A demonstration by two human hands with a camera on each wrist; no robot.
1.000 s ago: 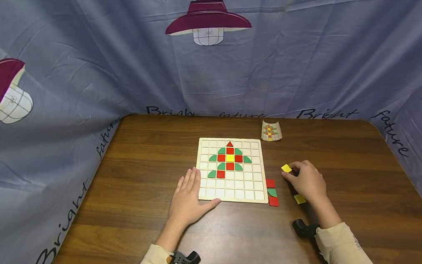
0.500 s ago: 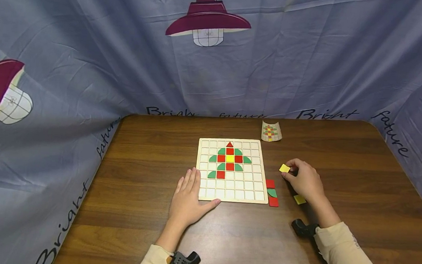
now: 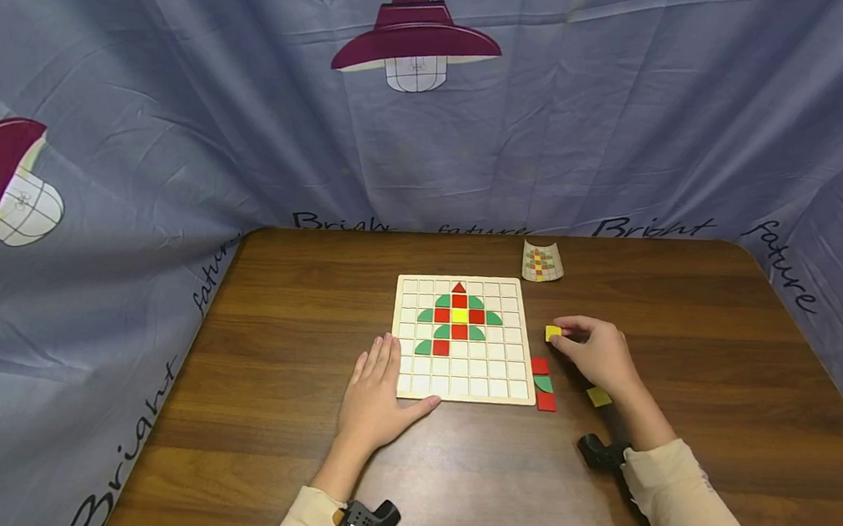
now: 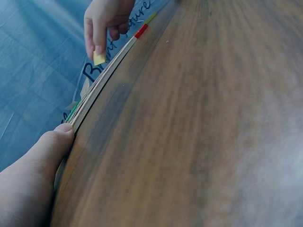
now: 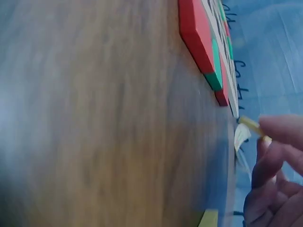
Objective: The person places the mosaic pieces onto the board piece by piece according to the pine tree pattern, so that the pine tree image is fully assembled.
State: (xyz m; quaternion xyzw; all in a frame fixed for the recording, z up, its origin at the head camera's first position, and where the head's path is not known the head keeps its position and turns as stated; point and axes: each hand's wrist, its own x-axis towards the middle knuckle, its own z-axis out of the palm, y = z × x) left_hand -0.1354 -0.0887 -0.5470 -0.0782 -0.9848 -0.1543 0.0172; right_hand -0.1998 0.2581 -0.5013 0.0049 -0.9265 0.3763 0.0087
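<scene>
My right hand (image 3: 597,353) pinches a yellow square tile (image 3: 552,333) between thumb and fingertips, held just right of the gridded board (image 3: 486,386). In the left wrist view the same yellow tile (image 4: 99,58) hangs from the fingertips, above the board's edge. My left hand (image 3: 372,396) rests at the board's lower left, its fingers straight along the side and the thumb at the bottom edge. Red, green and yellow pieces on the board form a tree shape, with a red triangle (image 3: 459,288) on top and a yellow square (image 3: 459,316) in the middle.
Two red squares and a green quarter-round piece (image 3: 544,384) lie along the board's right edge. Another yellow tile (image 3: 599,397) lies beneath the right wrist. Behind the board stands a curled pattern card (image 3: 543,262). A printed curtain hangs round the wooden table (image 3: 298,302).
My right hand has moved left toward the board, carrying the yellow tile, which has turned squarer to the view. The left hand has stayed in place.
</scene>
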